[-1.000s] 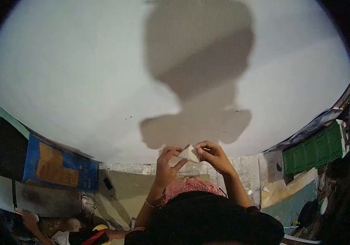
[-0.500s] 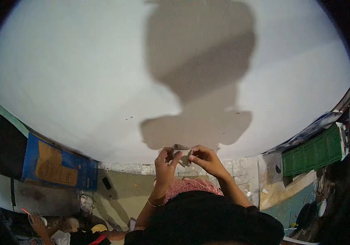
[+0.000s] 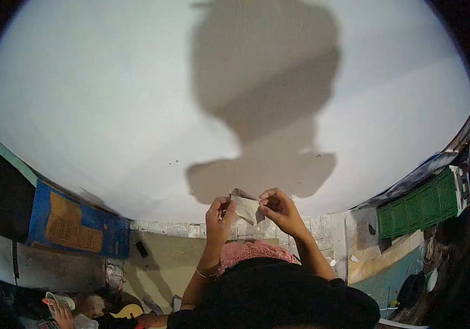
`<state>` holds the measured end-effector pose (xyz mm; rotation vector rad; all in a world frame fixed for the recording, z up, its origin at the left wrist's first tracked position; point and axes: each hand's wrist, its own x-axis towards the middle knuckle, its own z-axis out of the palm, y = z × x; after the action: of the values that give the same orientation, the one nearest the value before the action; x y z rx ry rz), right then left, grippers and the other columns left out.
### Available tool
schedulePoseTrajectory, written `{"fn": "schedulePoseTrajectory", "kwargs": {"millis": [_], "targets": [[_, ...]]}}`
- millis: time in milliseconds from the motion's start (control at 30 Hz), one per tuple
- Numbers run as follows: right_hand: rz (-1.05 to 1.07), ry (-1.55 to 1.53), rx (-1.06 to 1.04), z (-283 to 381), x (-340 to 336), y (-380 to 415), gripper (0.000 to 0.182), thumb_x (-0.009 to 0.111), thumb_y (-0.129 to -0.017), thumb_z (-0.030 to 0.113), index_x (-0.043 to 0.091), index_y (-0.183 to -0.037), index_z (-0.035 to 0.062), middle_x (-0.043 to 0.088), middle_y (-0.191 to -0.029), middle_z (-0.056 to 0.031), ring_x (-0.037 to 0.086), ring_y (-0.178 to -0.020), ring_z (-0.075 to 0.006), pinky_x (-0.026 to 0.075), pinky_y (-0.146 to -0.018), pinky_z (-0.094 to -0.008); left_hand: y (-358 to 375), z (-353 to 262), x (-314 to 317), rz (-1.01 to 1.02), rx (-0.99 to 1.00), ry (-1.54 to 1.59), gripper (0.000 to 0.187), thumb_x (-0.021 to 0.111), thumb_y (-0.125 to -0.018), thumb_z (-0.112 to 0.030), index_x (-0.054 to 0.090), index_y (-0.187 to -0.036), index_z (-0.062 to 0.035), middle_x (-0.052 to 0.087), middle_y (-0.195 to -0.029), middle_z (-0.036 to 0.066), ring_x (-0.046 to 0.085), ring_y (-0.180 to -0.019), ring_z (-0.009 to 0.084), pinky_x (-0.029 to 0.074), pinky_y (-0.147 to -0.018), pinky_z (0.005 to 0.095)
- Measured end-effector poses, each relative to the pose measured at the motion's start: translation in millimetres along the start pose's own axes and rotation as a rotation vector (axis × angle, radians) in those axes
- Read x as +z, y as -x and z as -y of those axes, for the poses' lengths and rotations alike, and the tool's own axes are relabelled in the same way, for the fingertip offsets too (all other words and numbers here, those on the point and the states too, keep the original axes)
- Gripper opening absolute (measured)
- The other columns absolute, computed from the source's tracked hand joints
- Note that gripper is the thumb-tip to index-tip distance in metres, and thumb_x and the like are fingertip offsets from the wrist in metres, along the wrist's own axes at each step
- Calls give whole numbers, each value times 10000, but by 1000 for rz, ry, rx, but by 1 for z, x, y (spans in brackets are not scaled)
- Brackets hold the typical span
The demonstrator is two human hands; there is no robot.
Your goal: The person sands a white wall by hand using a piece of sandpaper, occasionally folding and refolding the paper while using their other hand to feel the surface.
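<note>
A small creased sheet of paper, pale beige with a darker greyish edge, is held up between my two hands just in front of the white wall. My left hand pinches its left edge between thumb and fingers. On the other side, my right hand grips the right edge, fingertips closed on it. The sheet is spread and slightly tilted, and I cannot make out any print on it. Below the hands, pink patterned cloth covers my lap or legs.
The white wall fills the upper view, with my shadow on it. A blue board with brown patches stands left, a green crate-like panel right. Another person's hand holds something at lower left. Pale tiles line the wall's foot.
The sheet, folded and bunched before, is now spread wider between my hands, which have moved slightly apart. The other person's hand at lower left has shifted.
</note>
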<state>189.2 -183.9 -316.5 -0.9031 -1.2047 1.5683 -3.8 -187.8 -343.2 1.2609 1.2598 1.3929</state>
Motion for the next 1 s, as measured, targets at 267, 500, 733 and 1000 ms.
{"fn": "schedulePoseTrajectory", "kwargs": {"millis": [267,500,733,1000], "targets": [[138,269,-177,-12,-5,-1,310,518,-876,-63,578,-1164,35,577,-1182,-101,602,-862,-143,514,-772,-281,-1,-11,-2,57,-74,-187,172,627,-886,-91,582,-1031,-10,611,-814,28,548,-743,92,456,-677,241],[102,326,-122,5,5,1,455,504,-854,-91,522,-1284,58,518,-1280,-110,605,-912,-142,524,-760,-258,5,-14,9,84,86,15,524,603,-880,-26,365,-1344,-71,553,-1137,137,608,-886,176,529,-749,311],[56,392,-221,-1,5,3,519,525,-847,-78,467,-1340,74,494,-1315,-117,588,-964,-150,514,-790,-262,7,-29,9,246,11,-128,449,589,-851,13,494,-1280,-80,447,-1307,139,511,-1134,248,487,-880,383],[65,424,-292,-1,12,3,515,518,-894,-28,398,-1387,63,444,-1362,-119,529,-1143,-217,476,-909,-322,25,-18,38,178,512,-812,663,536,-836,-5,279,-1442,-83,245,-1485,189,248,-1378,330,163,-1108,528]]}}
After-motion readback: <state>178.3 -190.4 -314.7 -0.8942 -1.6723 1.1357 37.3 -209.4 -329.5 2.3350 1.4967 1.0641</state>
